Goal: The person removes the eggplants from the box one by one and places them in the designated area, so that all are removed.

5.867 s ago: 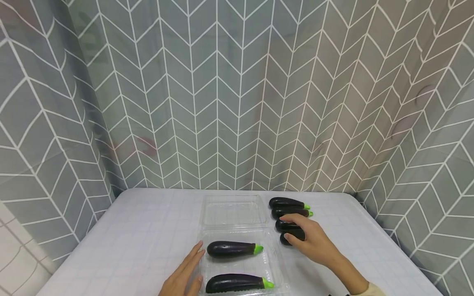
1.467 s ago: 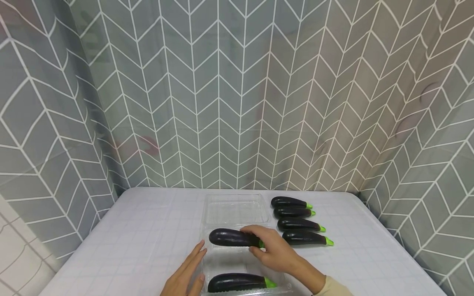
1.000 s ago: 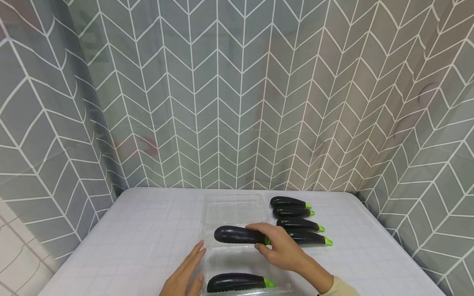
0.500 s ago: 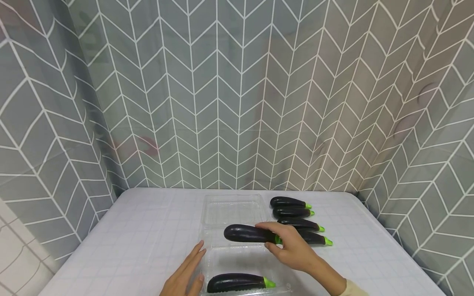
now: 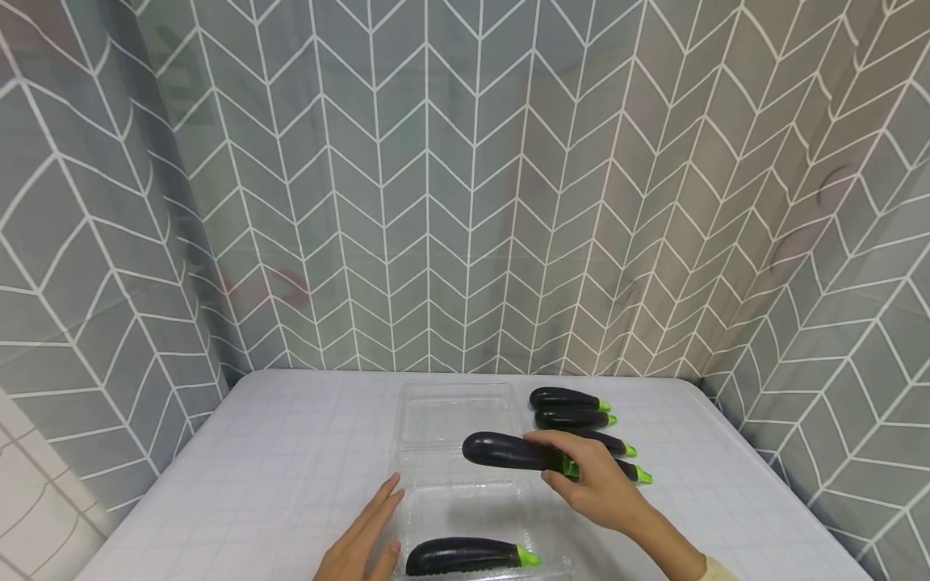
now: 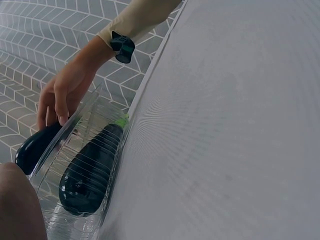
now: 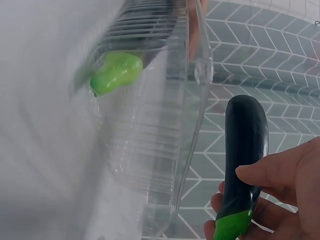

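My right hand (image 5: 584, 484) grips a dark purple eggplant (image 5: 508, 452) near its green stem end and holds it in the air, over the right side of a clear plastic tray (image 5: 465, 500). In the right wrist view the held eggplant (image 7: 245, 150) points away from the hand, beside the tray (image 7: 165, 130). One more eggplant (image 5: 465, 557) lies in the tray's near end. My left hand (image 5: 363, 541) rests flat on the table against the tray's left edge, fingers straight. The left wrist view shows the tray's eggplant (image 6: 92, 170) and the right hand (image 6: 65, 95).
Several eggplants lie in a row on the table right of the tray; the far two (image 5: 563, 398) (image 5: 574, 418) show fully, the near ones are partly behind my right hand. The tray's open lid (image 5: 458, 411) lies at the far side. Patterned curtains surround the white table (image 5: 291, 452).
My right hand has lifted the eggplant out of the tray's far half and carried it to the right, toward the row. The left hand has stayed put.
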Demonstrator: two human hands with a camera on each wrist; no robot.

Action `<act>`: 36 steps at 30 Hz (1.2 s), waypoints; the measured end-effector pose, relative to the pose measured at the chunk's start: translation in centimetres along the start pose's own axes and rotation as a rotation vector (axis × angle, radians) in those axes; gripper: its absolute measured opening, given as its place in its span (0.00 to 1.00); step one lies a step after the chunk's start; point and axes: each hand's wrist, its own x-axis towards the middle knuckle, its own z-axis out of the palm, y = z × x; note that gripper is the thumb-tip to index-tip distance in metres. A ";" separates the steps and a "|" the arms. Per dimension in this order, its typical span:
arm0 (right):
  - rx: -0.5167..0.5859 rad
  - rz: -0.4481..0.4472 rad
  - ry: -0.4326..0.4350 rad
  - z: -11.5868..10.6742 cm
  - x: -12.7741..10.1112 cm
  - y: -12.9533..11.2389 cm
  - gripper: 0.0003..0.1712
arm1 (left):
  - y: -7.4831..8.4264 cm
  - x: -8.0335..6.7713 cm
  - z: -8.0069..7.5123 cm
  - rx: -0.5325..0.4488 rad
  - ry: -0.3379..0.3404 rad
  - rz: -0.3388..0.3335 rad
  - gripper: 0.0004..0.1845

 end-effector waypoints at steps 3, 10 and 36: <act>-0.006 0.037 0.002 -0.4 -0.2 0.0 0.33 | -0.1 0.3 0.2 -0.001 0.037 0.019 0.31; 0.007 0.092 0.013 -1.1 -0.9 0.1 0.34 | -0.3 0.7 0.5 0.031 0.103 0.088 0.30; -0.043 0.107 0.064 -3.6 -4.0 2.6 0.32 | -0.1 0.1 0.1 -0.049 0.020 0.023 0.33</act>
